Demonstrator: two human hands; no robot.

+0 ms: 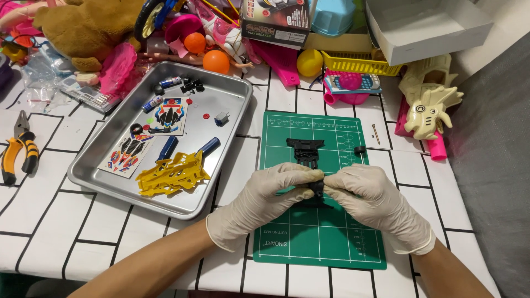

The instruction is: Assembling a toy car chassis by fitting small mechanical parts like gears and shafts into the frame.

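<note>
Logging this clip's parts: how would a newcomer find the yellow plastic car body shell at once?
Start at the silver metal tray left of the green cutting mat. At its near edge lies the yellow plastic car body shell, beside sticker sheets. It is the tray's only yellow piece, and the largest.

gloved hands [326, 193]: 2 | orange balls [216, 60]: 2 | sticker sheets [170, 116]: 2 | pliers [19, 149]: 1

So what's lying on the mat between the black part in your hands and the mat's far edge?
In the head view, a black chassis piece lies on the green cutting mat, beyond the black part held by both hands.
</note>
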